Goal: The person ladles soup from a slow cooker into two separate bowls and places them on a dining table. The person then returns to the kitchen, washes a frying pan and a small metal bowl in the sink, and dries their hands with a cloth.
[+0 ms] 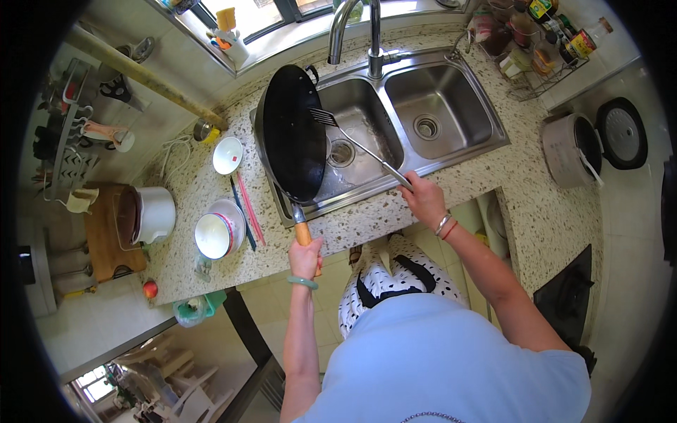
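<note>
My left hand (305, 259) is closed round the wooden handle of a black wok (285, 134), which is tipped on its side over the left sink basin (370, 116). In my right hand (425, 202) is the metal handle of a slotted spatula (363, 146). Its black slotted head reaches to the wok's inner edge; whether it touches the wok I cannot tell. Behind the basins a chrome faucet (376, 42) rises, its spout end near the wok's upper rim. No food shows inside the wok.
Left of the wok are a small white bowl (228, 155), stacked bowls (214, 235), and pink and dark chopsticks (249, 208). Farther left stand a white pot (154, 214) and a wooden cutting board (113, 236). At right are the second basin (441, 106), a spice rack (539, 67) and an open rice cooker (572, 151).
</note>
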`<action>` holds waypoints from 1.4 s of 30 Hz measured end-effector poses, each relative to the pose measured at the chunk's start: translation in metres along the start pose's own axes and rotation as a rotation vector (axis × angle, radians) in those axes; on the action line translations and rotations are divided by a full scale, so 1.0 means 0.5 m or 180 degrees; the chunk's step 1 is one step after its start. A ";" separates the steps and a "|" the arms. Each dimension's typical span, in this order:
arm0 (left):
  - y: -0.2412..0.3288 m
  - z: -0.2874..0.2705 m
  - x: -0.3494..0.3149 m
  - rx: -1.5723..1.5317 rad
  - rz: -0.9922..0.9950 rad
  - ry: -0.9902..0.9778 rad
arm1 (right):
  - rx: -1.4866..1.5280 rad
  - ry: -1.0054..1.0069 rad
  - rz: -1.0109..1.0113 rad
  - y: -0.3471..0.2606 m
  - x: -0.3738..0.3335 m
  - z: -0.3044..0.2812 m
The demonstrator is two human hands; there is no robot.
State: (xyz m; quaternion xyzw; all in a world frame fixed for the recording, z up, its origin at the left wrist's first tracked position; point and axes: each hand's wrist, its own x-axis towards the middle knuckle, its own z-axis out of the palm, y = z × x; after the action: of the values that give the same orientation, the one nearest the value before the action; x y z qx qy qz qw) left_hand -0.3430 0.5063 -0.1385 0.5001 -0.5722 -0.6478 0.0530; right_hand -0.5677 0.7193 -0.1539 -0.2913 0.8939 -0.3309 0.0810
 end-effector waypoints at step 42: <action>0.085 0.514 -0.092 -0.1887 -0.2043 -0.2951 | -0.1212 0.0678 0.0644 0.247 -0.106 -0.362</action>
State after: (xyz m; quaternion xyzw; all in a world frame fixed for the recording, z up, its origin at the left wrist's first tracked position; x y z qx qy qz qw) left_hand -0.5239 0.6981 -0.1175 0.2785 -0.1537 -0.9115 -0.2608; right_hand -0.6429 0.9238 -0.0962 -0.1737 0.9683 -0.1755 -0.0374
